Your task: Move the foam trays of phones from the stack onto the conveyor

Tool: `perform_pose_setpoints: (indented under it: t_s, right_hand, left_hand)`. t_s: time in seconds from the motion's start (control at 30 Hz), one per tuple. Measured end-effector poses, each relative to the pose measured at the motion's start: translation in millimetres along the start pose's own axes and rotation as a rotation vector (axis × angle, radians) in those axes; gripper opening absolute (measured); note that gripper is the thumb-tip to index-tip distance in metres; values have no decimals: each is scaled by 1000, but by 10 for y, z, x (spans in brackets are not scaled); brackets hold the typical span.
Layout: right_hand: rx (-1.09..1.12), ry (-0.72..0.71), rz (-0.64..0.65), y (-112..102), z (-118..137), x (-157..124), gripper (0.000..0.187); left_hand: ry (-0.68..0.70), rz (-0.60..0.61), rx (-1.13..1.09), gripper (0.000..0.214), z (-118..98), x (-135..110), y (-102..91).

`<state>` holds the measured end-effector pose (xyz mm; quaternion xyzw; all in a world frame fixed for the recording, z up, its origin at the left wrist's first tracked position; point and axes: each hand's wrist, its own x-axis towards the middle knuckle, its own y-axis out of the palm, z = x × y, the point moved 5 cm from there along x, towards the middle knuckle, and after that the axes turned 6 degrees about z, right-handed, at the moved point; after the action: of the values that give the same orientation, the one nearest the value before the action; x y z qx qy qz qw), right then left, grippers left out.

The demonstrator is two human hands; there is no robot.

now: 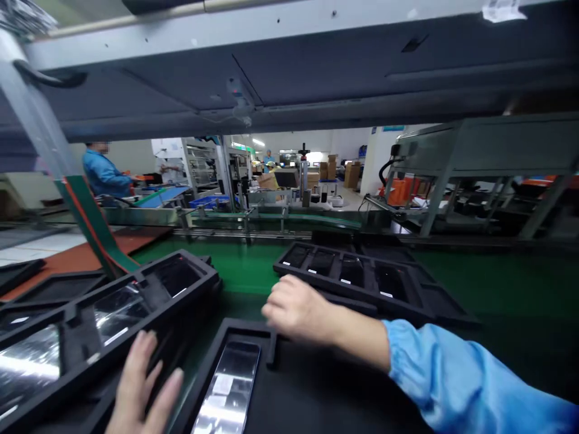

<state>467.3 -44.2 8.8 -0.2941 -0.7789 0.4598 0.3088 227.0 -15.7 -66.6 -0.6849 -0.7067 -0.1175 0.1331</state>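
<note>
My left hand [143, 389] is at the lower left with its fingers apart, slightly blurred and holding nothing. It is beside the black foam tray [160, 313] on the left, whose slots hold flat glossy panels [118, 310]. My right hand [298, 310] is above the top edge of a nearer black tray [325, 386], its fingers curled together. Whatever is inside that grip is hidden. In the nearer tray's left slot lies a phone-shaped glossy panel [228, 389] with a pale label.
Behind my right hand, another black tray [414, 289] holds several dark panels. Stacked trays rest on the green belt [246, 265]. A metal post [34, 102] rises at left, and a low shelf [289, 78] hangs overhead. A person in blue [104, 172] is at the far left.
</note>
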Motion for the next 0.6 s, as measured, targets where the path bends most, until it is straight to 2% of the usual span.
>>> perform_pose_setpoints:
  t_s: [0.03, 0.07, 0.13, 0.2, 0.3, 0.37, 0.43, 0.5, 0.6]
  right_hand:
    - [44, -118, -116, -175, 321, 101, 27]
    - [96, -199, -234, -333, 612, 176, 27]
    - [185, -296, -414, -569, 1074, 262, 37]
    - [237, -320, -536, -712, 1321, 302, 44]
    - [262, -298, -697, -801, 1375, 349, 22]
    - [317, -302, -792, -824, 1352, 345, 16]
    - [380, -370, -841, -839, 1391, 281, 18]
    - [387, -442, -858, -844, 1490, 183, 18]
    - [330, -441, -853, -811, 1627, 91, 15]
  left_hand:
    - [-4, -95, -150, 64, -192, 53, -21]
    - [58, -160, -314, 57, -414, 101, -17]
    - [146, -136, -571, 46, -812, 197, 105]
    - [121, -127, -756, 41, -1040, 290, 274]
    - [-138, -82, -971, 46, -1037, 431, 573]
    - [-240, -77, -1027, 49, -981, 482, 696]
    - [-231, -108, -1047, 51, -966, 503, 738]
    - [-163, -170, -1061, 53, -987, 512, 724]
    - [-146, -232, -1104, 55, -1002, 537, 711]
